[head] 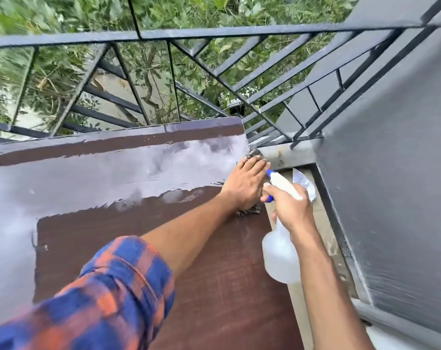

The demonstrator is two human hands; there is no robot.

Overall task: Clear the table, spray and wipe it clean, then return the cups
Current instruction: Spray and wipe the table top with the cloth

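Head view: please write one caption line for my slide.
Left hand presses a cloth on the brown table; right hand holds a spray bottle.

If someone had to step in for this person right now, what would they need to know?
Left hand: pressed flat on a dark cloth, at the table's far right edge.
Right hand: gripping a spray bottle, held just off the table's right side, nozzle pointing toward the far corner.
Table: no cups on the part in view, so clearing looks done. The far part shines as if wet; the near part looks dull.
Left to do: finish wiping, likely the near part too, then bring the cups back. They are out of view.
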